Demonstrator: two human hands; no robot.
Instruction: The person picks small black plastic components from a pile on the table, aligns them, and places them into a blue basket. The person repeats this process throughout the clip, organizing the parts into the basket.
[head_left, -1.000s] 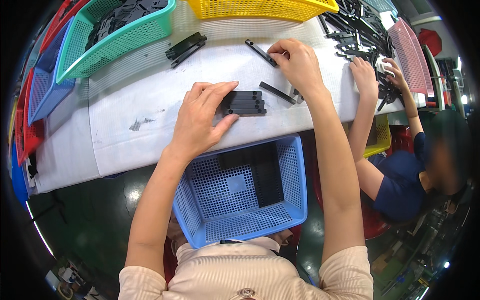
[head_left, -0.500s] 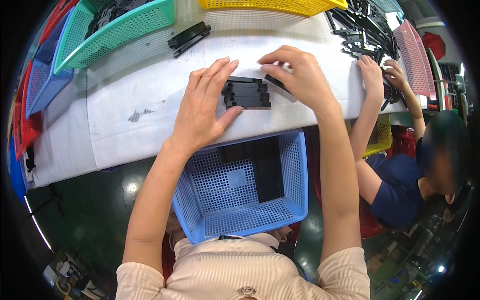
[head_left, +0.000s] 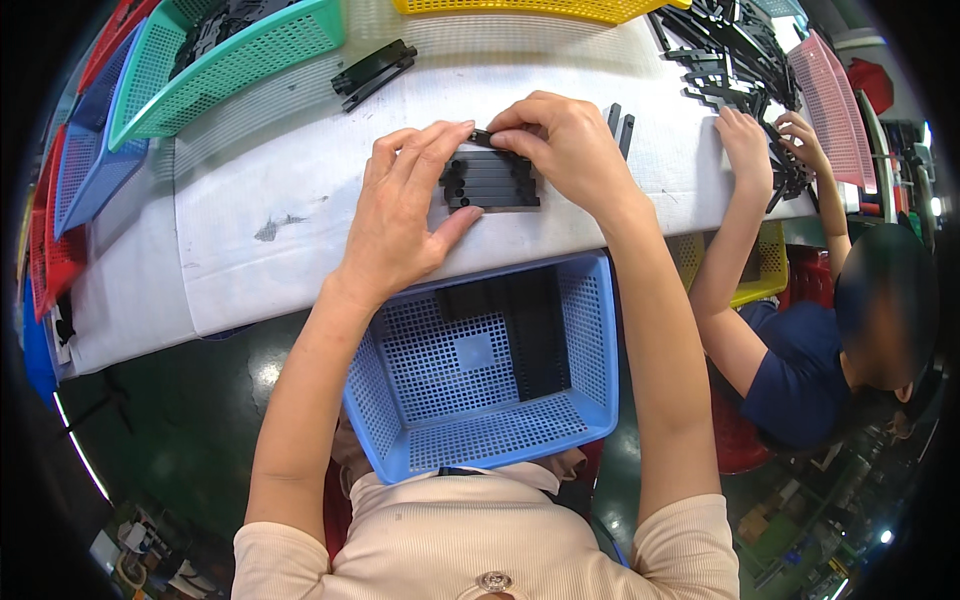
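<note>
A row of narrow black plastic strips (head_left: 492,180) lies side by side on the white-covered table in front of me. My left hand (head_left: 405,195) closes round its left end, thumb at the near edge and fingertips at the far edge. At that far edge my right hand (head_left: 565,145) pinches one more black strip (head_left: 482,138), whose left end meets my left fingertips; the rest of it is hidden under my right fingers. Two loose black strips (head_left: 622,128) lie just right of my right hand.
A blue basket (head_left: 480,450) with black pieces along its far and right sides sits on my lap. Beyond stand a green basket (head_left: 235,65) and a yellow basket (head_left: 530,12). More black strips (head_left: 375,72) lie far left. A co-worker's hands (head_left: 745,150) touch a black pile at right.
My right hand has moved left and brought a black strip to the far edge of the row. Two loose strips now show to its right. My left hand has barely moved.
</note>
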